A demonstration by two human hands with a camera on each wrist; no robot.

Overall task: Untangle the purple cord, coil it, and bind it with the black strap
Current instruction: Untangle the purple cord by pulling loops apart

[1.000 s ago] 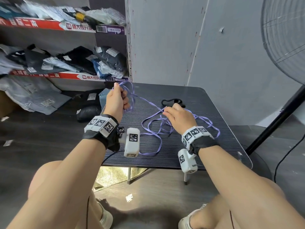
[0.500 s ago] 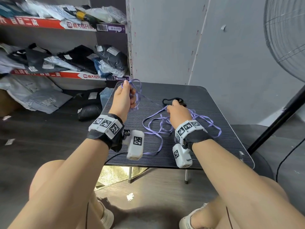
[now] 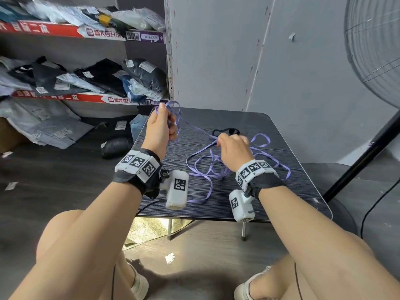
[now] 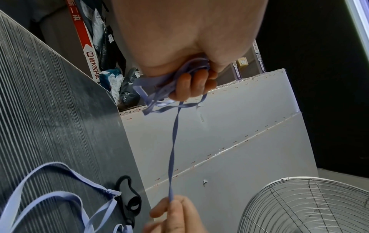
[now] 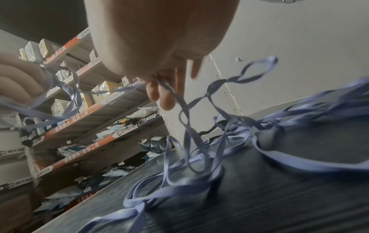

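Head view: purple cord (image 3: 195, 127) stretched between both hands' fingers (image 3: 170, 120).

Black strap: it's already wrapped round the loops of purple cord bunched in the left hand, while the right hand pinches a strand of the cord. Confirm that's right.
Not quite. The black strap is not on the loops: the head view shows it lying loose on the table, beyond the right hand. The rest holds: the left hand grips bunched loops of purple cord, and the right hand pinches a strand.
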